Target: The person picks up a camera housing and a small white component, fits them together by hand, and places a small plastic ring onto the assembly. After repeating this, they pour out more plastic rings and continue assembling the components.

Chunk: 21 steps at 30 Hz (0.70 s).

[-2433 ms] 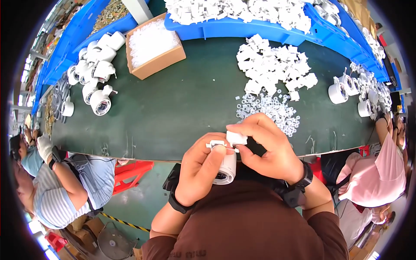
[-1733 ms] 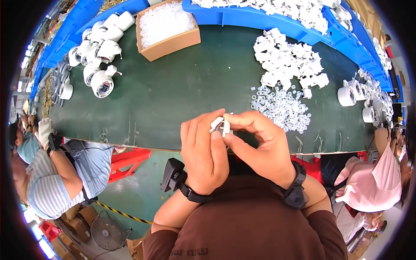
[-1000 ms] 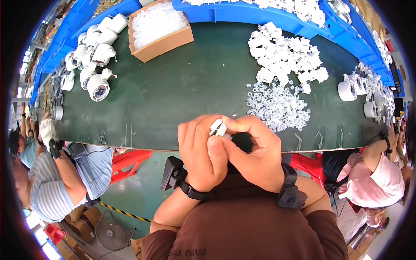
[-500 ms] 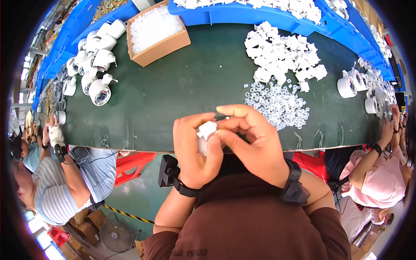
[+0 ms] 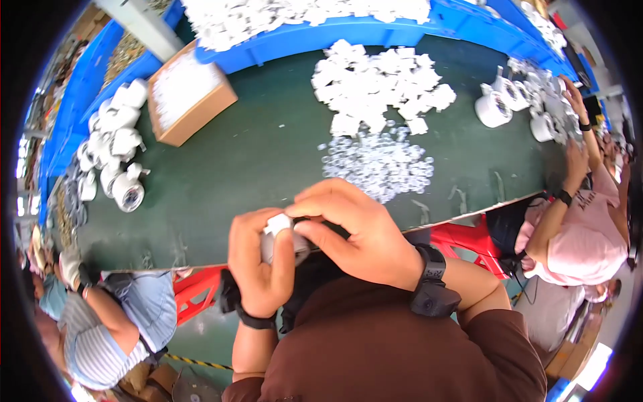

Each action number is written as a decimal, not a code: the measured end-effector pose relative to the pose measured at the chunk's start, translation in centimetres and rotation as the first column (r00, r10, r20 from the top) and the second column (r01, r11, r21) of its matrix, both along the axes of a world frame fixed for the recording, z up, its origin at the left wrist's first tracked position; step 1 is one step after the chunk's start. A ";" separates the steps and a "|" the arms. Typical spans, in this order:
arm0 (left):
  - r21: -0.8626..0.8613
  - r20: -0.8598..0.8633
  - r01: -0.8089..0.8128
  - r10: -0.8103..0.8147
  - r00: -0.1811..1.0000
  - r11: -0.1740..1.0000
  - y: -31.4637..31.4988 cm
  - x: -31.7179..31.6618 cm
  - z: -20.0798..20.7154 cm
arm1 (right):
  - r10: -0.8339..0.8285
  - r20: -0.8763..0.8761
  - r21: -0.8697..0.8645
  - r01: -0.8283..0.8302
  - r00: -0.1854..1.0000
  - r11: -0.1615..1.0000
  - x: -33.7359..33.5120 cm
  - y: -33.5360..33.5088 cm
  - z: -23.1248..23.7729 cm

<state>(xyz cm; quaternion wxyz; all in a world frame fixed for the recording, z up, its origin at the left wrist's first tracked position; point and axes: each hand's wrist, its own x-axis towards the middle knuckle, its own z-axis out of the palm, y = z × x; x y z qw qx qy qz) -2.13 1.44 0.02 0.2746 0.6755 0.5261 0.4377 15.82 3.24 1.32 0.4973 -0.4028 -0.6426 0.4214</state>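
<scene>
My left hand (image 5: pixel 260 268) is wrapped round a white plastic housing (image 5: pixel 278 224), close to the near edge of the table. A small white block-like end of it shows above my thumb; its lower part is mostly covered by my fingers. My right hand (image 5: pixel 365 234) comes in from the right with thumb and forefinger closed at that white end. What sits between those fingertips is too small to make out. Just beyond my hands lies a heap of small clear plastic rings (image 5: pixel 382 164), touching a larger pile of white plastic brackets (image 5: pixel 375 84).
At the left is a cluster of white dome-shaped cameras (image 5: pixel 127 191), beside a cardboard box (image 5: pixel 201 110) of clear parts. Blue bins (image 5: pixel 321 39) line the far edge. More white camera units (image 5: pixel 493 109) stand at the right. Co-workers sit on both sides, one in pink (image 5: pixel 583 244).
The view has turned, shifting the piles leftward. Both hands are still together at the housing; my right fingertips have closed in on its white end, and the thin wire seen earlier no longer shows.
</scene>
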 end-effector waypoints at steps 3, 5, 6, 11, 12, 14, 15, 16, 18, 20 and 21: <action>0.169 -0.202 0.056 -0.021 0.979 0.984 0.7 -0.2 0.3 | -0.210 0.234 0.153 0.178 0.949 0.972 3.3 -0.2 0.8; 0.179 -0.266 0.058 -0.008 0.964 0.982 0.9 -0.1 0.3 | -0.414 0.366 0.167 0.379 0.834 0.910 7.2 0.0 0.4; 0.169 -0.299 0.055 -0.001 0.954 0.984 0.8 -0.2 0.6 | -0.490 0.388 0.218 0.439 0.780 0.872 8.9 0.4 -0.2; 0.150 -0.332 0.068 -0.015 0.943 0.986 1.3 0.4 0.2 | -0.478 0.463 -0.009 0.543 0.746 0.840 13.2 0.9 -2.2; 0.171 -0.352 0.066 -0.001 0.936 0.983 1.4 0.4 0.2 | -0.478 0.461 -0.012 0.543 0.748 0.839 13.1 1.0 -2.3; 0.191 -0.376 0.059 0.018 0.926 0.980 1.4 0.4 0.3 | -0.449 0.485 -0.025 0.525 0.750 0.851 12.8 1.3 -2.5; 0.186 -0.368 0.050 0.022 0.929 0.981 1.3 0.5 0.3 | -0.444 0.481 -0.028 0.519 0.756 0.854 12.9 1.4 -2.8; 0.181 -0.361 0.041 0.028 0.932 0.983 1.2 0.5 0.4 | -0.449 0.434 -0.049 0.518 0.781 0.854 13.1 1.4 -3.0; 0.169 -0.358 0.037 0.027 0.933 0.985 1.0 0.6 0.6 | -0.455 0.353 -0.084 0.513 0.817 0.855 13.1 1.8 -2.7; 0.151 -0.344 0.057 -0.002 0.939 0.987 1.0 0.5 0.6 | -0.435 0.174 -0.179 0.463 0.883 0.868 12.3 1.4 -1.6; 0.107 -0.319 0.057 -0.020 0.947 0.993 0.9 0.6 0.8 | -0.404 0.135 -0.191 0.424 0.905 0.885 11.6 1.0 -0.5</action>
